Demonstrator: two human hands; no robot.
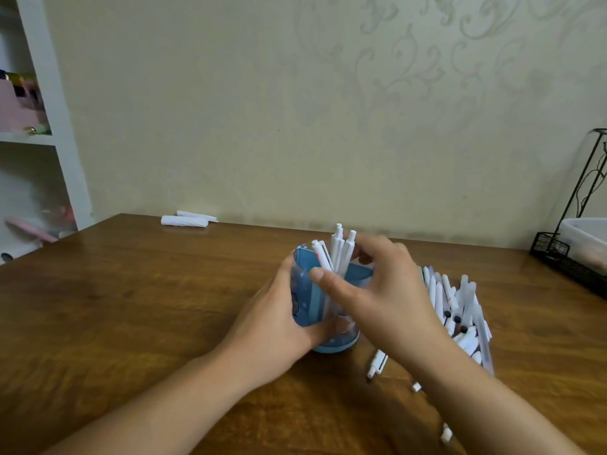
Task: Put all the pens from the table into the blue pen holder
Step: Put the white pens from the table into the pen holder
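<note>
Blue pen holder (310, 290) stands upright mid-surface (131, 307), left hand (276, 326) wrapped round its side, fingers gripping it. Right hand (381, 290) is over the holder's mouth, fingers curled around white pens (340, 249) that stick up out of the holder; whether they pinch them or just touch, can't tell, some blur. Pile of white pens (460, 310) lies on the surface just right of the holder, partly behind the right wrist. Two rolled white papers (185, 220) at far edge. Black wire rack (558, 247) far right.
</note>
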